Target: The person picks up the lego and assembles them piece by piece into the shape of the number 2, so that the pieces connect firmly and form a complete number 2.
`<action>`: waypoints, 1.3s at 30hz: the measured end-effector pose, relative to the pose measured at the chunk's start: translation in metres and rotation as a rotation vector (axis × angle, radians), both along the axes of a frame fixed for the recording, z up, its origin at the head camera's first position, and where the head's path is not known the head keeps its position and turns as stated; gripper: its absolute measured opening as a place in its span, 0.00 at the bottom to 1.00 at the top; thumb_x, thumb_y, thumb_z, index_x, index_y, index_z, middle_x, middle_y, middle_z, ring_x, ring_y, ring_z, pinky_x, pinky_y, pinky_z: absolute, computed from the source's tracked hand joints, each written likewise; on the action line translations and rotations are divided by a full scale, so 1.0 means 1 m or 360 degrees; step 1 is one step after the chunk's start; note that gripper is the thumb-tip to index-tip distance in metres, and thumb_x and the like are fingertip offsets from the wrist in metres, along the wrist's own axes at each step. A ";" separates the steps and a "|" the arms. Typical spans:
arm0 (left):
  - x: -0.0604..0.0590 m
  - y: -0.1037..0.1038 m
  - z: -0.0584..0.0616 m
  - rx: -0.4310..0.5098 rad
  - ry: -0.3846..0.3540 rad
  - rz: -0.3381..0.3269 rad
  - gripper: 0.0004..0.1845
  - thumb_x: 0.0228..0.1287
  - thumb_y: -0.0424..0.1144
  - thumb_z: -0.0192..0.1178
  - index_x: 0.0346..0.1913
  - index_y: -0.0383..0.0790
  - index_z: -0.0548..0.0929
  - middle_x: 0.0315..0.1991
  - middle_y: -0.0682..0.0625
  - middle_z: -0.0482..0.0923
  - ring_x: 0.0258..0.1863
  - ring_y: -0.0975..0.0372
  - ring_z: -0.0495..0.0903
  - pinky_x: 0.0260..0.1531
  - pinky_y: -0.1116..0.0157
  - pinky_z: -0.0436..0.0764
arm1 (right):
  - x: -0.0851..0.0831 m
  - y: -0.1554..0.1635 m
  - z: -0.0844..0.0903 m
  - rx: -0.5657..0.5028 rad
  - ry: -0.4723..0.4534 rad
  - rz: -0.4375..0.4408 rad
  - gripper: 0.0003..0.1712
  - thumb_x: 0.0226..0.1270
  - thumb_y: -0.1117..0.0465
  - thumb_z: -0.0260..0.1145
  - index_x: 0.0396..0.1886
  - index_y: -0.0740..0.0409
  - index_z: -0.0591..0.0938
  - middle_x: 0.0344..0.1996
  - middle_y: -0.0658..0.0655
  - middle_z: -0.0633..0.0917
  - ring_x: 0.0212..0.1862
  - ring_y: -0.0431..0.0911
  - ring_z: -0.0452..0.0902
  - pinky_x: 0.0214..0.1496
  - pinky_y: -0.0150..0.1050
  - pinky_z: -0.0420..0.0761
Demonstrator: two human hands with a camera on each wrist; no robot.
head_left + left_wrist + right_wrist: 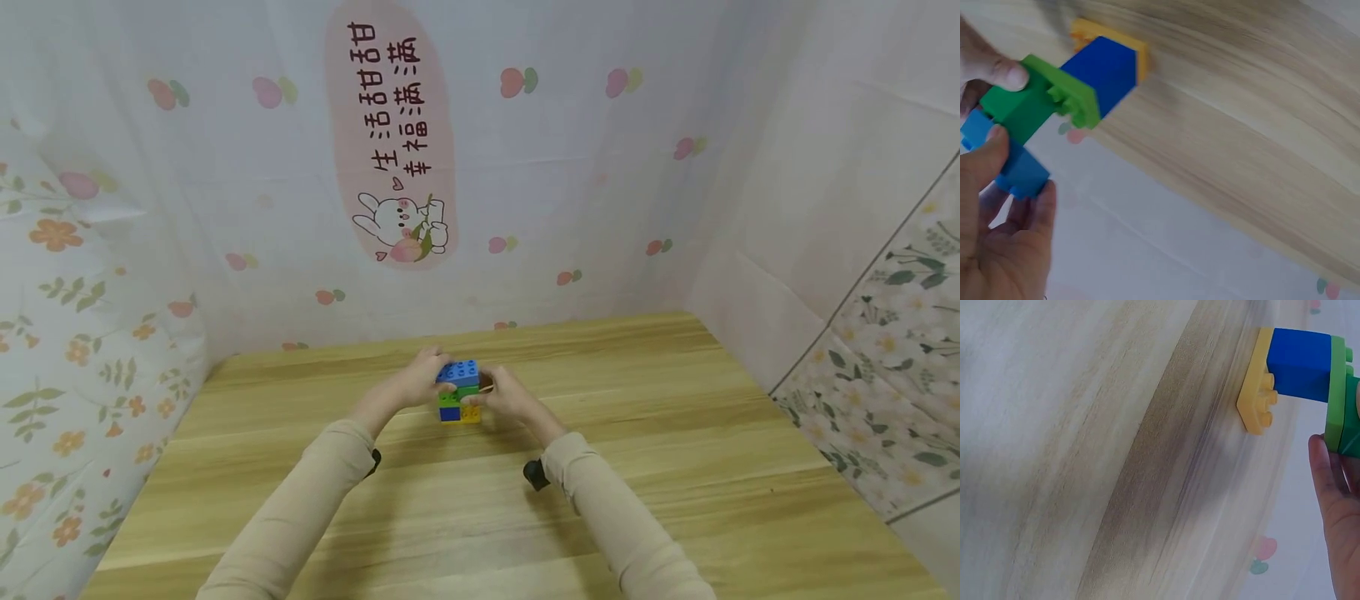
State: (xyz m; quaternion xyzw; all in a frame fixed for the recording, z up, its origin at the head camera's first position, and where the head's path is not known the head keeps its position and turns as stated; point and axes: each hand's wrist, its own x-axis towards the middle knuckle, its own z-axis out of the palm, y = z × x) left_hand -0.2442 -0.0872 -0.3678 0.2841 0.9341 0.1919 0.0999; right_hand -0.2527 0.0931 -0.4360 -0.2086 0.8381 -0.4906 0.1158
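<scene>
We see both hands on a brick stack [459, 392] standing mid-table [675, 433]. Left hand [415, 382] grips its upper part, thumb and fingers curled round the light-blue top brick [1004, 159] and green brick [1025, 103]. Right hand [501, 394] pinches the green layer from the other side. Dark-blue brick [1300, 362] sits on a yellow plate [1259, 384] touching the table.
</scene>
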 end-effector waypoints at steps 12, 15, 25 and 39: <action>-0.003 -0.004 -0.007 0.0130 -0.0094 0.0008 0.24 0.66 0.41 0.54 0.60 0.31 0.68 0.55 0.37 0.67 0.51 0.50 0.70 0.52 0.53 0.73 | -0.001 -0.003 -0.004 -0.0011 -0.0014 0.0023 0.19 0.58 0.65 0.64 0.51 0.63 0.77 0.43 0.61 0.83 0.45 0.49 0.79 0.46 0.37 0.81; -0.004 -0.003 -0.010 0.0207 -0.0087 0.0030 0.25 0.66 0.44 0.53 0.61 0.33 0.68 0.56 0.37 0.68 0.51 0.50 0.71 0.52 0.53 0.73 | -0.002 -0.003 -0.005 -0.0018 0.0012 0.0049 0.19 0.58 0.66 0.64 0.51 0.63 0.77 0.44 0.60 0.82 0.45 0.49 0.79 0.46 0.36 0.81; -0.006 0.003 -0.007 0.0088 0.0009 -0.0045 0.24 0.65 0.41 0.54 0.60 0.33 0.69 0.54 0.37 0.68 0.52 0.50 0.68 0.52 0.52 0.73 | -0.004 0.000 -0.006 -0.0092 0.0039 0.0054 0.19 0.58 0.66 0.65 0.50 0.62 0.78 0.43 0.61 0.82 0.45 0.48 0.78 0.49 0.40 0.80; -0.006 0.000 -0.018 0.0228 -0.0029 0.0008 0.25 0.65 0.41 0.54 0.61 0.31 0.67 0.53 0.36 0.66 0.50 0.49 0.66 0.49 0.53 0.72 | -0.006 0.000 -0.004 -0.0066 -0.0052 -0.0015 0.18 0.56 0.66 0.67 0.47 0.65 0.79 0.42 0.62 0.83 0.44 0.49 0.79 0.47 0.39 0.80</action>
